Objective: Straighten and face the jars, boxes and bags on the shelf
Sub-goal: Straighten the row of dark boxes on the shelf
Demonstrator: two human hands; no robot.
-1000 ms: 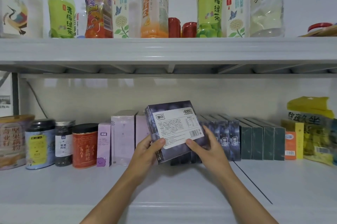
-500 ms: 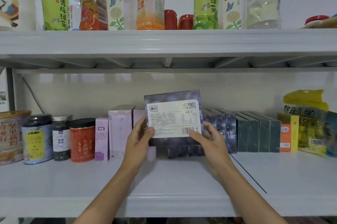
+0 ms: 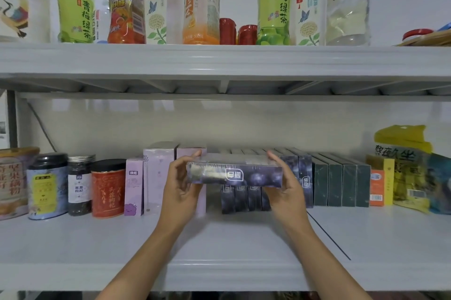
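Note:
A dark purple box (image 3: 253, 176) is held flat in the air, its narrow edge toward me, in front of the row of matching purple boxes (image 3: 246, 198) on the lower shelf (image 3: 219, 246). My left hand (image 3: 179, 185) grips its left end and my right hand (image 3: 284, 187) grips its right end, fingers over the top. Pale lilac boxes (image 3: 158, 177) stand just left of it, dark green boxes (image 3: 341, 185) to the right. Several jars (image 3: 107, 188) line the left end, and a yellow bag (image 3: 405, 165) leans at the far right.
The upper shelf (image 3: 219, 60) carries several drink bottles (image 3: 274, 2) and two red cans (image 3: 238, 32), close above my hands. An orange box (image 3: 379, 183) stands between the green boxes and the bag. A dark seam line (image 3: 328, 236) crosses the lower shelf's front right.
The purple box has been tipped from upright with its white label facing me to lying flat, edge toward me. Both hands stayed on its ends and rose slightly.

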